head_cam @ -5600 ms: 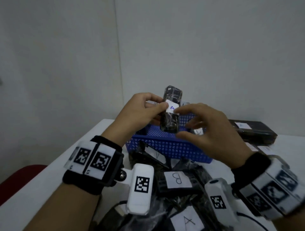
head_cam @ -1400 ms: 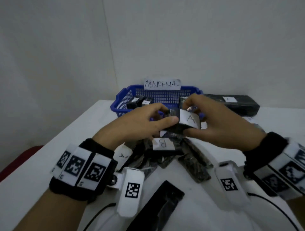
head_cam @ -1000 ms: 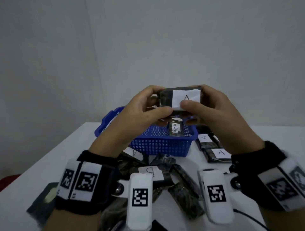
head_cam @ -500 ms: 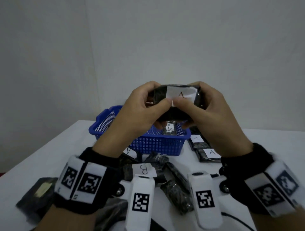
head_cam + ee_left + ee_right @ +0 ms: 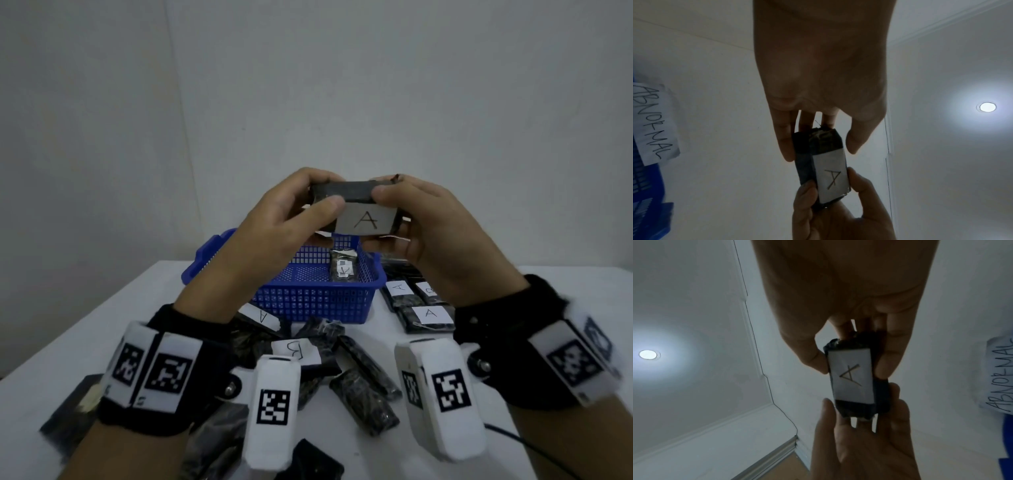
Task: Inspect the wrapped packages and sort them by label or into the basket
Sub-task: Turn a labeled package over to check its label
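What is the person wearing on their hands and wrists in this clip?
Both hands are bare: left hand, right hand. Each wrist carries a black band with white blocks printed with square black-and-white markers. A white rounded camera pod with its own marker juts from each band on a metal pivot. A thin black cable trails near the right wrist.
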Available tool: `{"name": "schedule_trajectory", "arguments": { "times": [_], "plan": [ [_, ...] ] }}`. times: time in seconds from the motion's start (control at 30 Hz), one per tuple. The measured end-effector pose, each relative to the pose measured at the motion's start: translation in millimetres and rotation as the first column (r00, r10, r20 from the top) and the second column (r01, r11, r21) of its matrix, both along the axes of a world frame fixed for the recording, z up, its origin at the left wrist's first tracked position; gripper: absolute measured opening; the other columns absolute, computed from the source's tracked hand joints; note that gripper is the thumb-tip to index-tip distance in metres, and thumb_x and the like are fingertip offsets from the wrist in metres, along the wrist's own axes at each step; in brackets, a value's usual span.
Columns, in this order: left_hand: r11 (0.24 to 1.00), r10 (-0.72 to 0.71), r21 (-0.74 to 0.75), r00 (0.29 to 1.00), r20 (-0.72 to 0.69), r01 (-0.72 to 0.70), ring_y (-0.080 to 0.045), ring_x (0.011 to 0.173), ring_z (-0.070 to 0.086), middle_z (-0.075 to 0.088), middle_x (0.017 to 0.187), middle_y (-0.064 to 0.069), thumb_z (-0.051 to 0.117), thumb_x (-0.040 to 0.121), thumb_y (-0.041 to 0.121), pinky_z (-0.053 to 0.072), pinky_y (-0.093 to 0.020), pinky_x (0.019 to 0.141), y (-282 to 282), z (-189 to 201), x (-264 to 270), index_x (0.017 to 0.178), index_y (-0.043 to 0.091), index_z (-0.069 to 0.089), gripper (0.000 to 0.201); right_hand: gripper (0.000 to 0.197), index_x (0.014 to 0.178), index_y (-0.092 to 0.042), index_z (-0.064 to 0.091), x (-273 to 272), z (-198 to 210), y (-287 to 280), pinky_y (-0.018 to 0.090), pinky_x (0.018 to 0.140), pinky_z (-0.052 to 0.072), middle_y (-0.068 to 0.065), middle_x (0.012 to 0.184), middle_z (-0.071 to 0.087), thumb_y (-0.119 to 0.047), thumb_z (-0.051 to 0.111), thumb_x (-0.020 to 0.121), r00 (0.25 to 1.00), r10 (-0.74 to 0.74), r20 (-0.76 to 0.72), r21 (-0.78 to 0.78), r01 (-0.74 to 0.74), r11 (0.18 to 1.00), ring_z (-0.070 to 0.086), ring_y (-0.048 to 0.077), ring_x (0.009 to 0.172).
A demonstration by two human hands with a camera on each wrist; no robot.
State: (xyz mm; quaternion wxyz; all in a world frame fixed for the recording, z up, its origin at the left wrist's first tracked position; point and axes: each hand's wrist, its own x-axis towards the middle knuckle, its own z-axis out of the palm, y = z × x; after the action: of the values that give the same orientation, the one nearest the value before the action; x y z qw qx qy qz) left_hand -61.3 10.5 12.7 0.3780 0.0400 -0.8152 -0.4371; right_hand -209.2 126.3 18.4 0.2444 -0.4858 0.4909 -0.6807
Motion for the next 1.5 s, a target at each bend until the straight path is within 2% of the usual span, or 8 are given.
{"name": "schedule_trajectory", "arguments": {
  "times": [0.23,0.4,0.53,0.77,0.93,1.13,1.33,1.5],
  "plan": [
    [0.998,0.016,0.064,0.999,-0.036,-0.014,-0.007,0.083,0.067,0.063,0.096,-0.002,0.055,0.1,0.012,0.054,-0.021,0.077,-3,-1,-3,0.105,0.009,0.06,0.008,0.011,0.094,-0.012,0.061,5,-5,-6,0.023,0.066,0.058,0.003,0.088,0.068,-0.002,0.059,0.094,0.995,-0.004,-0.096,-0.073,-0.003,0.997,0.07,0.012,0.078],
    [0.998,0.065,0.03,0.994,-0.09,-0.063,-0.021,0.096,0.07,0.069,0.108,-0.011,0.072,0.082,0.016,0.058,-0.029,0.083,-10,-4,-4,0.104,0.011,0.063,0.024,0.017,0.084,-0.014,0.062,1,-11,-13,0.027,0.071,0.058,0.004,0.085,0.071,0.002,0.063,0.089,0.984,-0.035,-0.176,-0.107,0.016,0.994,0.069,0.015,0.076],
    [0.996,0.084,0.003,0.991,-0.106,-0.084,-0.016,0.099,0.07,0.069,0.11,-0.009,0.075,0.084,0.001,0.057,-0.024,0.081,-11,-7,-9,0.103,0.01,0.062,0.025,0.024,0.078,-0.009,0.06,-3,-16,-14,0.027,0.07,0.059,0.014,0.084,0.072,0.013,0.063,0.087,0.944,-0.146,-0.297,-0.195,0.09,0.977,0.07,0.018,0.074],
    [0.982,0.111,0.157,0.994,-0.014,-0.107,-0.016,0.094,0.072,0.067,0.115,-0.003,0.06,0.097,0.031,0.061,-0.03,0.075,-16,-8,-6,0.12,0.018,0.056,0.027,0.036,0.113,-0.014,0.06,-8,-18,-16,0.039,0.092,0.058,0.007,0.117,0.07,-0.011,0.073,0.08,0.923,-0.163,-0.349,-0.202,0.096,0.975,0.07,0.023,0.106],
    [0.979,0.101,0.175,0.995,0.014,-0.102,-0.023,0.096,0.073,0.069,0.11,-0.01,0.062,0.096,0.015,0.06,-0.029,0.073,-23,-10,-4,0.11,0.012,0.06,0.015,0.039,0.127,-0.018,0.055,-7,-20,-14,0.03,0.083,0.06,0.002,0.123,0.067,-0.015,0.072,0.091,0.941,-0.1,-0.324,-0.076,0.08,0.994,0.072,0.016,0.104],
    [0.99,0.101,0.095,0.995,0.025,-0.103,-0.027,0.089,0.073,0.072,0.103,-0.012,0.068,0.091,0.005,0.061,-0.034,0.079,-20,-14,-11,0.108,0.012,0.059,0.02,0.019,0.11,-0.007,0.064,-10,-23,-19,0.033,0.066,0.062,0.015,0.101,0.07,0.0,0.064,0.092,0.927,-0.134,-0.351,-0.011,0.139,0.99,0.074,0.03,0.086],
    [0.988,0.15,0.016,0.988,0.02,-0.151,-0.017,0.085,0.072,0.07,0.099,-0.005,0.067,0.092,0.007,0.059,-0.027,0.072,-18,-17,-17,0.104,0.019,0.06,0.018,0.015,0.104,-0.009,0.065,-10,-24,-19,0.042,0.068,0.064,0.013,0.097,0.07,-0.002,0.068,0.091,0.874,-0.228,-0.429,-0.079,0.215,0.973,0.073,0.028,0.084],
    [0.984,0.172,-0.034,0.985,-0.024,-0.173,-0.019,0.102,0.069,0.067,0.109,-0.003,0.064,0.094,0.007,0.059,-0.037,0.088,-21,-13,-11,0.108,0.018,0.061,0.019,0.027,0.118,-0.017,0.063,-7,-18,-11,0.033,0.074,0.063,0.005,0.108,0.071,-0.028,0.067,0.095,0.937,-0.092,-0.338,0.09,0.129,0.987,0.074,0.019,0.09]
  ]
}}
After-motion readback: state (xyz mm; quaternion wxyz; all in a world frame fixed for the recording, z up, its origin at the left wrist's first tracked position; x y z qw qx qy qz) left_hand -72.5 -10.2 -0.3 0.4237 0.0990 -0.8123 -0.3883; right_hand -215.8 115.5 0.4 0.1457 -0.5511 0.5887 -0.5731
